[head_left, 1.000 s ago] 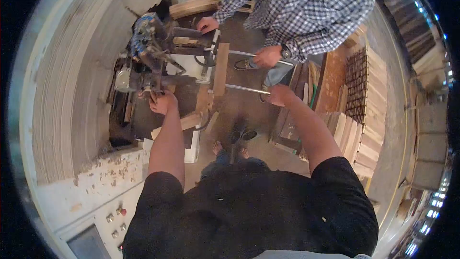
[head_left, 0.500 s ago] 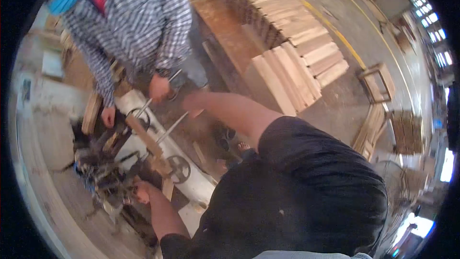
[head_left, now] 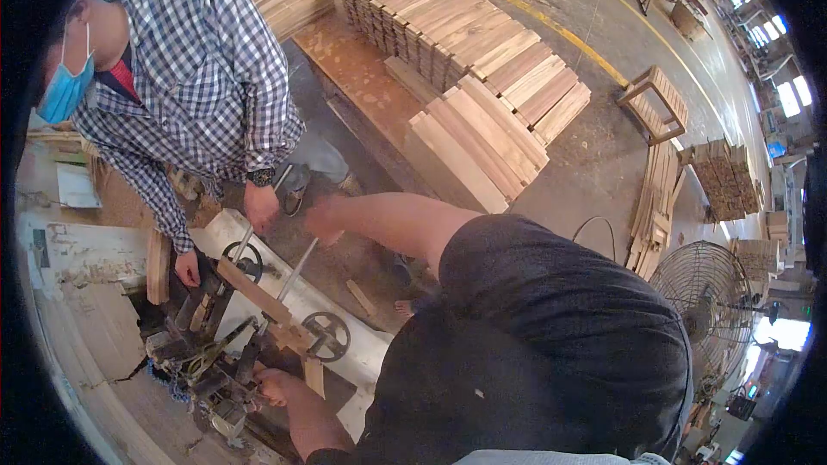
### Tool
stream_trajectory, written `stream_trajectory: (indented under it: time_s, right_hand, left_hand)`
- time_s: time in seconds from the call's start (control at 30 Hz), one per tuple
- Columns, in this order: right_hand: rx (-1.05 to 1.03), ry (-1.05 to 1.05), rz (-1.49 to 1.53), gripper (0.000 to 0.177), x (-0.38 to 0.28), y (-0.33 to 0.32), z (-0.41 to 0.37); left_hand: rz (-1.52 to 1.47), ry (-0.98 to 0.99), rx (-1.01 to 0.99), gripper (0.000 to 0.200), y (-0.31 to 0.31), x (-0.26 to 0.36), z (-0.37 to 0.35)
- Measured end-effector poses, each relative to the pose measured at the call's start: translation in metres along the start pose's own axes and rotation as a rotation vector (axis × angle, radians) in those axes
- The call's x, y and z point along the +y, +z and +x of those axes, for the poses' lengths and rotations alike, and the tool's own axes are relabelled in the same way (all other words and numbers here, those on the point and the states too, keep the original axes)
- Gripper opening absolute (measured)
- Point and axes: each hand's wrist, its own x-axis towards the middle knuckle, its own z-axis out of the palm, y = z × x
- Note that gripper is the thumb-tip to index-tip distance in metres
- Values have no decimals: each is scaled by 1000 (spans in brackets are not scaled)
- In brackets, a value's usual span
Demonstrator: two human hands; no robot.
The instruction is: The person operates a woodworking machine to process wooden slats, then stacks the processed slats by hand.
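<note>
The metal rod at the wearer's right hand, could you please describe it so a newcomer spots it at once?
Start at the white machine base below the checked shirt. The metal rod, slim and shiny, runs over it from beside a wooden strip to the wearer's right hand; its twin passes the co-worker's hand instead.

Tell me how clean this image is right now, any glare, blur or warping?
Head view: the bright windows at the right edge are washed out; head view: the lens is fisheye-like, with black corners and a bowed yellow floor line; head view: the wearer's right hand looks soft, while the stacked boards look sharper.
</note>
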Motion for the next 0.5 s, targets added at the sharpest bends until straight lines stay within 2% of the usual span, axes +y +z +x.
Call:
stream_trajectory:
  time_s: [0.07, 0.17, 0.23, 0.27, 0.3, 0.37, 0.43, 0.5]
  right_hand:
    - [-34, -31, -29, 27, 3, 7, 10]
    - [5, -30, 16, 26, -4, -13, -10]
    - [-101, 17, 54, 27, -11, -32, -23]
    - [-97, -1, 47, 27, -9, -27, -20]
    - [-87, 10, 49, 28, -7, -23, -17]
    - [-73, 1, 43, 28, -8, -28, -18]
    - [-148, 18, 9, 32, -13, -43, -26]
    - [-155, -13, -10, 34, -9, -36, -20]
  left_hand:
    - [47, 0, -52, 58, -7, 0, -5]
    - [-66, -46, 78, 59, 31, -7, 25]
    - [-149, -198, 161, 59, 56, -11, 51]
    - [-141, -104, 157, 58, 51, -14, 46]
    - [-150, -122, 163, 58, 49, -15, 38]
    - [-113, -13, 149, 59, 26, -11, 13]
    - [-141, -83, 217, 59, 34, -14, 23]
    - [-24, -39, 3, 60, 20, -11, 16]
